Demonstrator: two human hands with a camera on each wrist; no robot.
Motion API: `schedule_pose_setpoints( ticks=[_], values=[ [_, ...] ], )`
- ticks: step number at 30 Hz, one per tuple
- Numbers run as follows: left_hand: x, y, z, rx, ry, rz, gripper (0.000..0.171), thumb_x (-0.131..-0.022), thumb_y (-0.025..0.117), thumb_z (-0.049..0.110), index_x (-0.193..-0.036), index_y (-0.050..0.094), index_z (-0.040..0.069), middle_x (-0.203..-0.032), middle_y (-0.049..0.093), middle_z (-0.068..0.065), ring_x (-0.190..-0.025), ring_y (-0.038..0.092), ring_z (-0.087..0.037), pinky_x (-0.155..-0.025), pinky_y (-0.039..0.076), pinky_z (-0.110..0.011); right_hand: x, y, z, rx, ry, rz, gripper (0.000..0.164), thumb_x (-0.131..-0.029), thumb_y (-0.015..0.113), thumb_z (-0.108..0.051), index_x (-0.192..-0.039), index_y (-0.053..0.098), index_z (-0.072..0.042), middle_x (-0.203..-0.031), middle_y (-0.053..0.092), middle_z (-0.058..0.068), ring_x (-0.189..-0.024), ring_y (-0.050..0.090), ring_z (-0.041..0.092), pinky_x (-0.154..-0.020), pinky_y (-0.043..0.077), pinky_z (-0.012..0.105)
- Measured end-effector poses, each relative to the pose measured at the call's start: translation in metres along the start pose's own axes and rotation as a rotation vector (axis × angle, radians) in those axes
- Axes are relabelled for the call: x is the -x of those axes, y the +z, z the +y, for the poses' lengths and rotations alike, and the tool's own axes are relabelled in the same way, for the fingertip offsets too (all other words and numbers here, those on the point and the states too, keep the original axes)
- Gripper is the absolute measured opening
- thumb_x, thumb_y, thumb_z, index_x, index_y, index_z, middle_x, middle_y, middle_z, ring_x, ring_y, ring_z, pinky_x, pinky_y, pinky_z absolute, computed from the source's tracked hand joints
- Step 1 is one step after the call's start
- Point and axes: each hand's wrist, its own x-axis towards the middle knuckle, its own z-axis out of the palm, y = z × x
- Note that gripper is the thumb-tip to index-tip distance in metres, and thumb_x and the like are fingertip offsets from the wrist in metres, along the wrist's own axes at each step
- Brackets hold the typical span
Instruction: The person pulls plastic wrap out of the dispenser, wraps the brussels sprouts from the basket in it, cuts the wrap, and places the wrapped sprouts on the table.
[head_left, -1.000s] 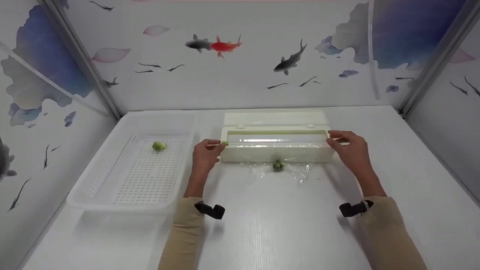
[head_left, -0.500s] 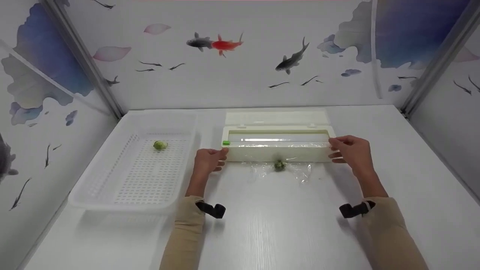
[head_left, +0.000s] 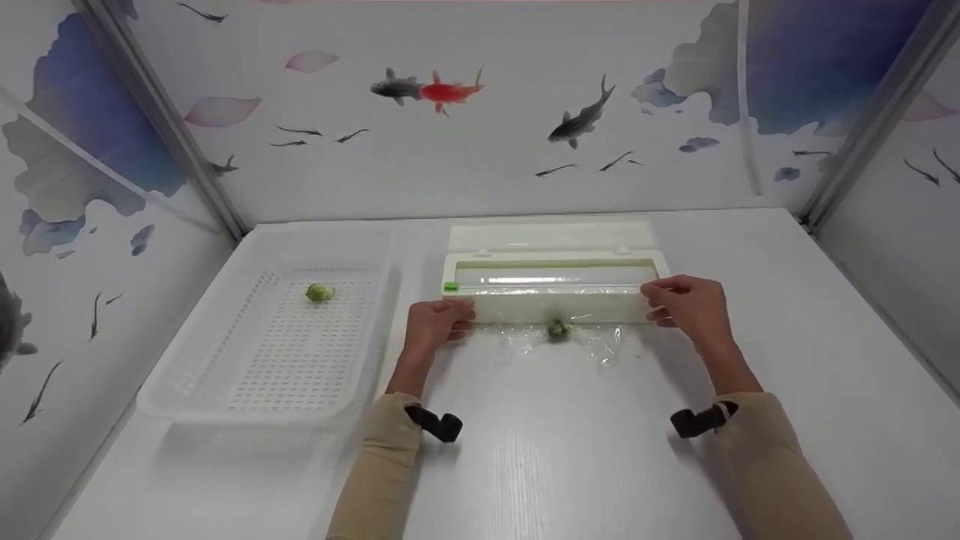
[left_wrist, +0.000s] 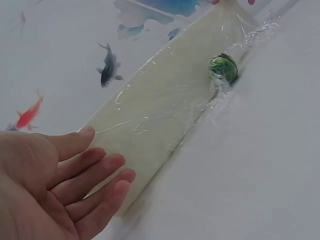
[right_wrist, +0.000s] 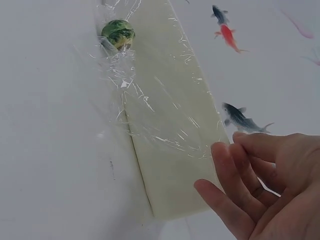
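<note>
A cream plastic-wrap dispenser box (head_left: 495, 307) lies across the table with its lid folded back. Clear plastic wrap (right_wrist: 165, 115) drapes down its front and partly covers a small green round vegetable (head_left: 558, 330), perhaps a Brussels sprout. The left hand (head_left: 439, 324) is at the box's front left; its thumb tip meets the wrap's upper edge, fingers loosely extended and spread from the thumb (left_wrist: 75, 175). At the box's right, the right hand (head_left: 691, 306) pinches the wrap's edge between thumb and forefinger (right_wrist: 265, 175). Creases run toward that pinch.
A white perforated basket (head_left: 202, 322) stands at the left with another small green vegetable (head_left: 319, 293) in it. A green slider (head_left: 451, 286) sits at the box's left end. Printed panels (head_left: 480, 172) enclose the table's back and sides.
The left hand has left the green slider at the box's left end, come down and then shifted right along its front. The right hand has moved slightly down, then inward from the right end.
</note>
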Motion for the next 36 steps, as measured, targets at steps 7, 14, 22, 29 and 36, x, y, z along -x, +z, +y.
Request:
schedule_pose_setpoints(
  ticks=[7,14,22,29,36],
  values=[
    [0.001,-0.001,0.0,-0.022,0.055,-0.01,0.022,-0.092,0.073,0.023,-0.102,0.078,0.004,-0.096,0.078,-0.009,-0.084,0.074,-0.017,-0.073,0.062,-0.027,-0.002,-0.001,0.002,-0.032,-0.048,-0.015,0.044,-0.094,0.072,-0.03,-0.117,0.067,0.007,-0.075,0.068,-0.011,-0.066,0.07,0.003,-0.067,0.061,0.021],
    [0.002,-0.008,0.001,-0.113,0.039,-0.074,0.021,-0.091,0.074,0.024,-0.1,0.077,0.005,-0.098,0.077,-0.009,-0.088,0.073,-0.02,-0.074,0.062,-0.029,-0.003,-0.01,0.004,0.006,-0.059,-0.07,0.046,-0.094,0.071,-0.033,-0.12,0.066,0.005,-0.083,0.071,-0.012,-0.073,0.072,0.004,-0.073,0.062,0.022],
    [0.004,-0.016,0.0,-0.151,0.097,-0.115,0.027,-0.089,0.077,0.024,-0.109,0.074,0.007,-0.105,0.076,-0.012,-0.09,0.074,-0.022,-0.074,0.063,-0.031,-0.004,-0.019,0.003,0.127,-0.077,-0.174,0.04,-0.097,0.068,-0.031,-0.119,0.067,0.002,-0.107,0.075,0.01,-0.083,0.071,0.004,-0.077,0.062,0.023],
    [0.006,-0.012,0.002,-0.063,0.206,-0.085,0.027,-0.088,0.078,0.023,-0.11,0.074,0.007,-0.103,0.076,-0.012,-0.082,0.075,-0.021,-0.072,0.063,-0.033,-0.004,-0.018,0.002,0.16,-0.097,-0.177,0.039,-0.097,0.068,-0.031,-0.119,0.067,0.001,-0.111,0.073,0.016,-0.084,0.071,0.004,-0.076,0.062,0.021],
    [0.012,-0.012,0.007,-0.1,0.228,-0.072,0.014,-0.09,0.076,0.015,-0.1,0.077,0.006,-0.093,0.076,-0.007,-0.08,0.071,-0.015,-0.069,0.062,-0.029,-0.004,-0.022,0.004,0.148,-0.118,-0.192,0.039,-0.096,0.069,-0.03,-0.117,0.068,0.003,-0.101,0.076,0.006,-0.082,0.071,0.002,-0.075,0.062,0.022]
  ],
)
